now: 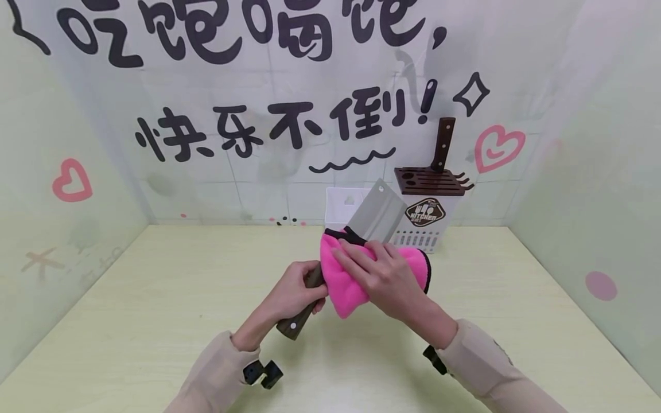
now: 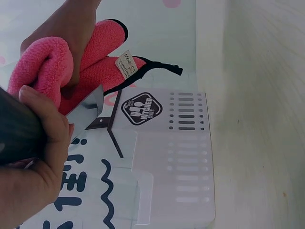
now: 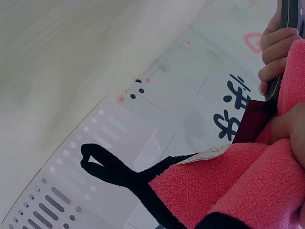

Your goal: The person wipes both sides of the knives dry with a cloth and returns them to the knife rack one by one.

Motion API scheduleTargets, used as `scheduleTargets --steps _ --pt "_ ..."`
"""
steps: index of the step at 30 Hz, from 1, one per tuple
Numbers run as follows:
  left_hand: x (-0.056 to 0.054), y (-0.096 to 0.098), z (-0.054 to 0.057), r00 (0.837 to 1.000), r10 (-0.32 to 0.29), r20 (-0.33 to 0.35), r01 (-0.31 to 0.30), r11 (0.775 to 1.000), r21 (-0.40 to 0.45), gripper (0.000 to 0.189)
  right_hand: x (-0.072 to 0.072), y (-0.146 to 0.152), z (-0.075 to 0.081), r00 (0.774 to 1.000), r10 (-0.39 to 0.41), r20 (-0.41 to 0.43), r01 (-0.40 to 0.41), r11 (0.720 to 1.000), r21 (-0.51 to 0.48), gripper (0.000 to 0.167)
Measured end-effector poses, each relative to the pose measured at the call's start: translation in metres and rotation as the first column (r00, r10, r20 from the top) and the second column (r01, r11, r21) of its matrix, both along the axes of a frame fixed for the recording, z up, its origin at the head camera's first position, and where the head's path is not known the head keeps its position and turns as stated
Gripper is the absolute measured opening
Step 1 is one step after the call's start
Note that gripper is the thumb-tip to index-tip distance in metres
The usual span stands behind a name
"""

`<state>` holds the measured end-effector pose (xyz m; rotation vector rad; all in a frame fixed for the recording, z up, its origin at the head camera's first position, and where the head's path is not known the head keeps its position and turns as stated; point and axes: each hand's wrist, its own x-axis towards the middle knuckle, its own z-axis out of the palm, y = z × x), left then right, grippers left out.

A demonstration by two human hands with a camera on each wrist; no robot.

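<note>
My left hand (image 1: 294, 291) grips the dark wooden handle of a cleaver (image 1: 379, 211), which slants up to the right above the table. A pink fluffy towel (image 1: 345, 295) with black edging is folded over the blade near the handle. My right hand (image 1: 389, 281) holds the towel against the blade from above, fingers spread along it. In the left wrist view the towel (image 2: 102, 74) shows a white label and a black loop; much of the blade hides behind the cloth. The right wrist view shows the left hand (image 3: 276, 59) around the handle.
Behind the cleaver stands a white knife holder (image 1: 420, 226) with a brown slotted top, one brown-handled knife (image 1: 444, 143) upright in it. Its white lower section (image 1: 338, 205) extends left along the back wall. Printed translucent walls enclose the pale wooden table (image 1: 170, 310) at the back and sides.
</note>
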<state>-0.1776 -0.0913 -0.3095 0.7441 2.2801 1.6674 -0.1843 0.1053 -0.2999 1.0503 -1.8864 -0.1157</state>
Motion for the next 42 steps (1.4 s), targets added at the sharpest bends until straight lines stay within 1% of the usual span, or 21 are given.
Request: scheduleTargets --steps 6,9,19,23,28,33,36,42 --pt "0.001 0.001 -0.001 1.000 -0.002 -0.012 0.002 1.000 0.011 0.011 0.005 0.002 0.002 1.000 -0.024 0.016 0.023 0.999 0.030 0.059" --pt "0.001 0.000 -0.002 1.000 -0.010 -0.018 0.011 1.000 0.017 0.010 0.006 0.003 0.001 1.000 -0.029 0.012 0.028 0.999 0.030 0.059" --pt "0.000 0.000 -0.004 1.000 -0.027 -0.007 0.027 0.999 0.035 0.008 0.003 0.007 -0.002 0.999 -0.048 0.006 0.047 0.998 0.034 0.055" --pt "0.001 -0.001 -0.004 1.000 -0.027 0.004 0.027 0.998 0.048 0.010 -0.001 0.011 -0.002 0.998 -0.058 -0.004 0.058 0.998 0.021 0.055" --pt "0.002 -0.001 -0.003 1.000 -0.024 0.008 0.024 0.999 0.037 0.012 -0.011 0.016 -0.002 0.999 -0.043 -0.017 0.042 0.998 -0.050 0.060" --pt "0.002 -0.003 -0.002 1.000 -0.014 0.002 0.014 1.000 0.020 0.013 -0.020 0.021 -0.002 0.999 -0.046 0.010 0.047 0.993 -0.108 0.061" --pt "0.003 -0.004 -0.001 1.000 -0.011 -0.006 0.011 1.000 0.019 0.014 -0.025 0.024 0.000 0.998 -0.058 0.016 0.060 0.989 -0.134 0.060" --pt "0.003 -0.005 -0.001 1.000 -0.019 -0.022 0.019 1.000 0.016 0.013 -0.035 0.031 0.001 0.997 -0.079 0.004 0.079 0.977 -0.197 0.053"
